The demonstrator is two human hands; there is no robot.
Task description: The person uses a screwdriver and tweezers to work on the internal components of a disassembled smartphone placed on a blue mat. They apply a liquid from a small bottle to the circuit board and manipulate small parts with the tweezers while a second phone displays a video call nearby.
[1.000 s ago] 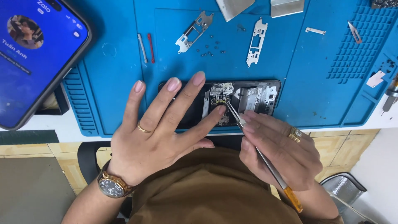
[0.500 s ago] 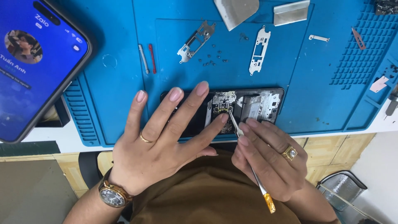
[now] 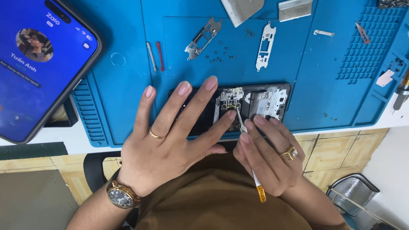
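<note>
An opened black phone (image 3: 272, 100) lies on a blue work mat (image 3: 324, 85), its circuit board (image 3: 231, 99) exposed. My left hand (image 3: 170, 140), with a ring and a wristwatch, rests flat over the phone's left half, fingers spread, index fingertip beside the board. My right hand (image 3: 268, 157), also ringed, holds a thin tool with an orange tip (image 3: 249, 157) like a pen. Its metal point touches the board.
A second phone with a lit blue screen (image 3: 38, 64) stands at the left. On the mat lie two metal brackets (image 3: 203, 37), (image 3: 264, 46), several tiny screws (image 3: 219, 57), a grey and a red stick (image 3: 155, 56), metal plates at the top edge and small parts at right.
My right hand has drawn closer to the phone and the tool has tilted more upright, its tip still on the board. My left hand stays pressed on the phone.
</note>
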